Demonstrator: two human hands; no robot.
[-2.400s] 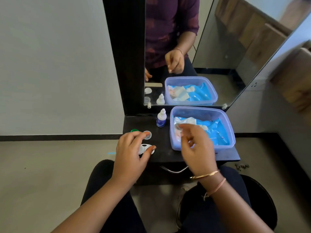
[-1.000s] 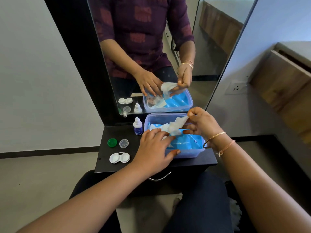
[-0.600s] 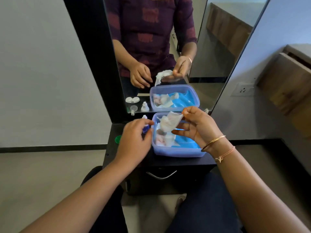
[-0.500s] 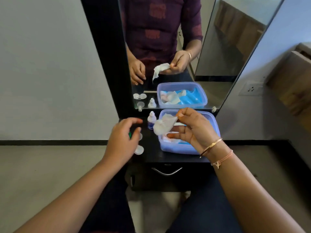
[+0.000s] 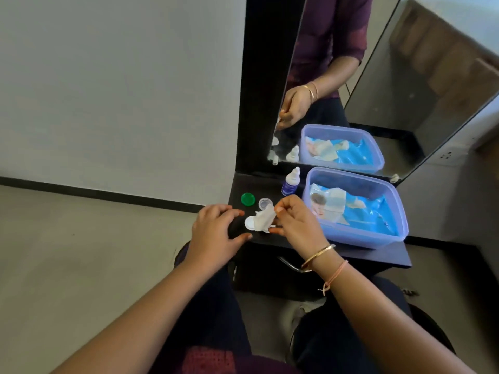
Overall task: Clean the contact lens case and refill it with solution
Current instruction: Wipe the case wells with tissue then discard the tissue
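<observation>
1. Black and narrow, one small shelf [image 5: 337,253] stood against a pale wall, with one mirror [image 5: 351,76] rising from its back edge.
2. One white contact lens case [image 5: 249,223] lay on the shelf near its left front edge; only its left well showed, the rest hidden under a tissue.
3. Two loose caps lay just behind the case: one green cap [image 5: 248,198] and one clear cap [image 5: 265,203], side by side and apart from each other.
4. One small solution bottle [image 5: 291,182], white on top with a blue label, stood upright behind the caps, just beside the tub's left wall.
5. One translucent plastic tub [image 5: 359,236] filled the right part of the shelf, holding blue wrapping and folded white sheets.
6. One right hand [image 5: 293,225] pinched one crumpled white tissue [image 5: 263,222] between thumb and fingertips, the tissue lying over the case.
7. One left hand [image 5: 216,233] sat at the shelf's left front corner just left of the case, fingers curved and spread, gripping nothing; whether a fingertip touched the case could not be told.
8. Two bands ringed the right wrist: one gold bangle [image 5: 318,256] and one pink thread bracelet [image 5: 336,275].
</observation>
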